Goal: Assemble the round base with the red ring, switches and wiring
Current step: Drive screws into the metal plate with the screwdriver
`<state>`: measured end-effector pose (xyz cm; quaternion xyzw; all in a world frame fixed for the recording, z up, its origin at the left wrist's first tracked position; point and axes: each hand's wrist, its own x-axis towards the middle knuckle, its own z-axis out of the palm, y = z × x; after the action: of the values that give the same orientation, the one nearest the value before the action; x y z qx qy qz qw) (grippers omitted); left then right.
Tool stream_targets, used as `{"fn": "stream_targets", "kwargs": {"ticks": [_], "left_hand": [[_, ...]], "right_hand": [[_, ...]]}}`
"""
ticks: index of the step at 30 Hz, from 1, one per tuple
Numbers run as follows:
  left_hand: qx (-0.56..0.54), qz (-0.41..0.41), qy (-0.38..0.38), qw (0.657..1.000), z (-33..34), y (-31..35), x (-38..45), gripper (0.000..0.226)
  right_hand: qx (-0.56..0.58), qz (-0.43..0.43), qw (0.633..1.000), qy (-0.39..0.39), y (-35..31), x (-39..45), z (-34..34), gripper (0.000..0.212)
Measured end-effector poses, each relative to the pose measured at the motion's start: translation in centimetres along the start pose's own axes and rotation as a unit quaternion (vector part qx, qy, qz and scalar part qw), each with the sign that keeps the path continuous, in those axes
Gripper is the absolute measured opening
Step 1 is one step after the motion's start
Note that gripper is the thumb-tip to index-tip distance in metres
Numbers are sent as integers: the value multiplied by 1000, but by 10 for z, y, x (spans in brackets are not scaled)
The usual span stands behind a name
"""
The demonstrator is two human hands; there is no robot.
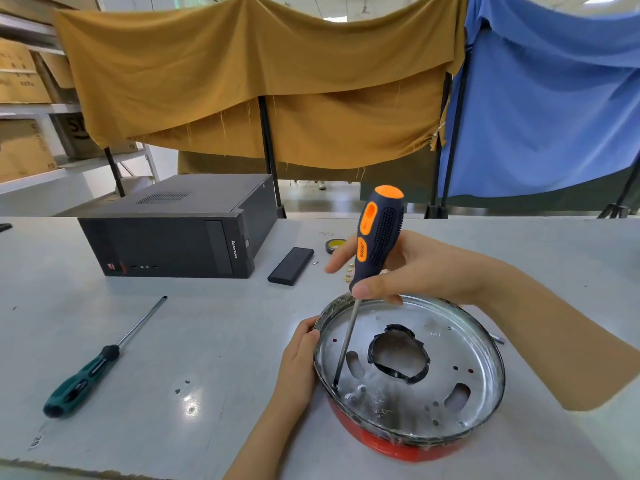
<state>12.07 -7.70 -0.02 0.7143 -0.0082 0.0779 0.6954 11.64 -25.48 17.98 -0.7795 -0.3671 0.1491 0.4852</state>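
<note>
A grey table (207, 323) fills the lower frame. At left centre lies a black desktop computer case (173, 233) on its side. Lower left, a green-handled screwdriver (93, 368). Right of the case, a flat black box (291, 266) and a roll of tape (335, 244). Across the top hang a mustard cloth (259, 71) and a blue cloth (547, 98).

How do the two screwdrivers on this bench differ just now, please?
The orange screwdriver stands nearly upright in the right hand, tip down inside the base; the green screwdriver lies flat on the table, untouched. Orange-and-black handle against green-and-black. Both have long, slim metal shafts.
</note>
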Motion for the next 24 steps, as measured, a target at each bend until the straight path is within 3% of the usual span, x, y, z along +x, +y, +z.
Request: {"fn": "stream_targets", "kwargs": {"ticks": [2,4,6,8,10,12,15,18,20,24], "left_hand": [[-1,3,-1,1000,0,0,0,28],[-1,6,0,1000,0,0,-1,28],[-8,7,1,1000,0,-1,-1,29],[-10,4,-2,1000,0,-1,-1,29],[-9,3,-7,1000,0,0,-1,25],[-10,2,-4,1000,0,-1,-1,24],[-2,4,4,1000,0,-1,-1,27],[-1,2,6,1000,0,0,-1,28],[-4,0,6,1000,0,0,0,29],[-4,7,12,1000,1,1,-1,29]], "right_hand": [[20,2,999,34,3,2,2,15],[15,16,991,132,7,5,9,7],[-17,26,971,238,12,9,20,11],[-50,22,956,287,14,12,28,18],[-75,33,958,273,11,15,26,21],[-73,60,973,211,6,15,17,18],[23,33,995,94,4,11,3,22],[76,5,996,46,8,5,-3,20],[57,16,994,91,10,6,-1,14],[-11,20,964,265,18,14,22,14]]}}
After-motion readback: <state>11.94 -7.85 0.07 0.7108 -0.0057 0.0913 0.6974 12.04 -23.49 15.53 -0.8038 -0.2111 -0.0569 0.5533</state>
